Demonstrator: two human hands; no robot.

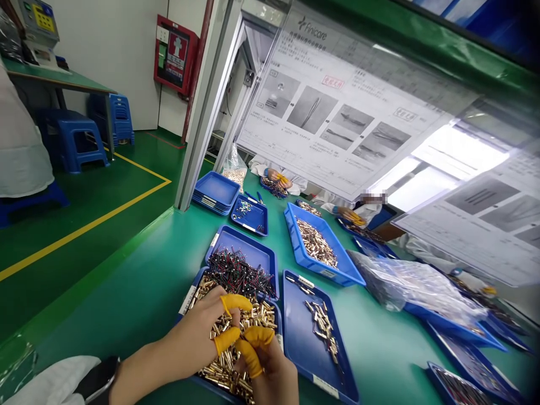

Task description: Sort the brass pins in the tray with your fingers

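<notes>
The green surface (139, 292) carries a blue tray (198, 274) of brass pins (257, 315) close under me. My left hand (189, 337) and right hand (270, 365) meet over the tray, each grip pinched closed among the pins, cots probably for clean purchase. Wired pieces (236, 273) crowd behind and a sparser tray (304, 349) sits just beside; neither blocks me.

A grey metal post (202, 107) rises mid-room. Left of it, a white wall (109, 50) carries a red fire cabinet (175, 53). Below, blue stools (80, 138) stand on a green floor (63, 185) crossed by a yellow line (84, 229). Right of the post hang printed instruction sheets (337, 107), beside what seems to be a bright ceiling light (455, 152).
</notes>
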